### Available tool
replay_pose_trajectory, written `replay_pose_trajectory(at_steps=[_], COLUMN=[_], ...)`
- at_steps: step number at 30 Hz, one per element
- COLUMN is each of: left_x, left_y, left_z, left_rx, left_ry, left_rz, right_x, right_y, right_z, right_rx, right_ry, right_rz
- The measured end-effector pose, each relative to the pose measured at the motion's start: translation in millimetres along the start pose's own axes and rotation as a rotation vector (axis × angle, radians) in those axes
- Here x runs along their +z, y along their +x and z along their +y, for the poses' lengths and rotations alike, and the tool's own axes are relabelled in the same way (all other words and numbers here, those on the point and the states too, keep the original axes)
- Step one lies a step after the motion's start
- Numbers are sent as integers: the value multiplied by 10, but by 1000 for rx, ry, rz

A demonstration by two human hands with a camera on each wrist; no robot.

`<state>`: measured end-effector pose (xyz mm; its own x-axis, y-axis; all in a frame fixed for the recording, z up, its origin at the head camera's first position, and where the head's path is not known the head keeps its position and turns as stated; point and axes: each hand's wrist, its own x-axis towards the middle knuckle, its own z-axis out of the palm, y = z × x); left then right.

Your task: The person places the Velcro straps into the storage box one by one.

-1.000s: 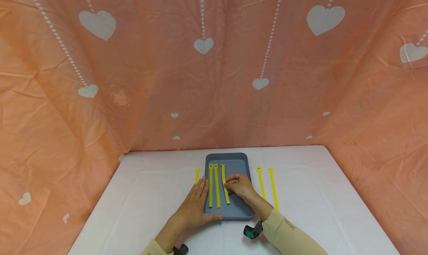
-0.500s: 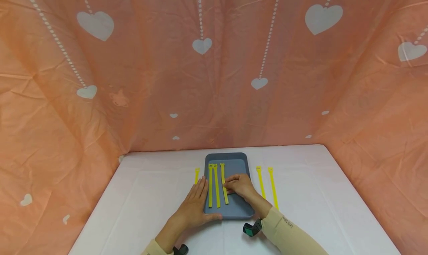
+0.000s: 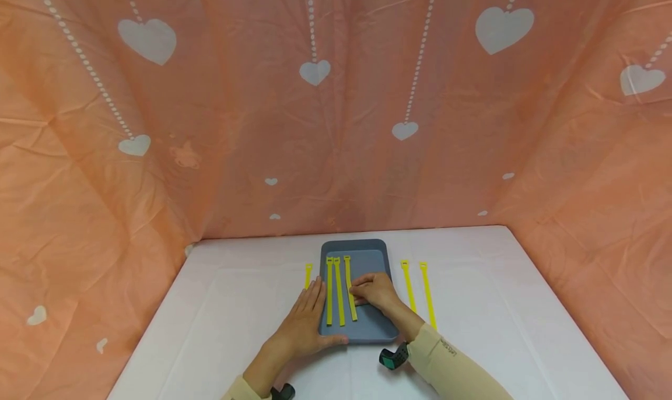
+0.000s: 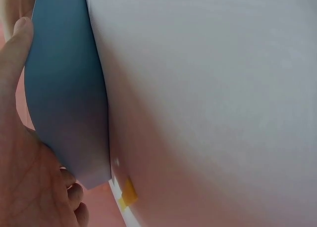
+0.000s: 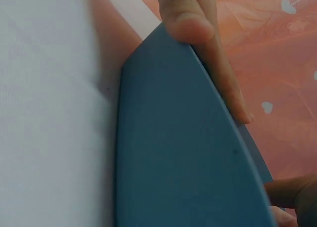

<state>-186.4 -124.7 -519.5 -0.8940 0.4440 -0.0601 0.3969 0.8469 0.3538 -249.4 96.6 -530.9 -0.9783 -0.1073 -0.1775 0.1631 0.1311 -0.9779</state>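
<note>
On the white table (image 3: pixel 220 318), right-hand fingers (image 3: pixel 359 290) touch tie (image 3: pixel 350 289).

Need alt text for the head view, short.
Right hand touches the third yellow strap lying in a blue-grey tray; left hand rests flat against the tray's left edge. Three straps lie in the tray, three more on the white table, before an orange heart-print backdrop.
</note>
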Motion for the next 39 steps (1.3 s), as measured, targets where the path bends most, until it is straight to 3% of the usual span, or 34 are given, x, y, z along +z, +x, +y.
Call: replay_pose_trajectory(at_steps=[39], left_x=[13], left_y=[5], left_z=[-15], left_rx=[6], left_ry=[4], left_rz=[5], right_x=[55], right_y=[-33], right_z=[14], right_rx=[-4], right_ry=[-5], right_rz=[32])
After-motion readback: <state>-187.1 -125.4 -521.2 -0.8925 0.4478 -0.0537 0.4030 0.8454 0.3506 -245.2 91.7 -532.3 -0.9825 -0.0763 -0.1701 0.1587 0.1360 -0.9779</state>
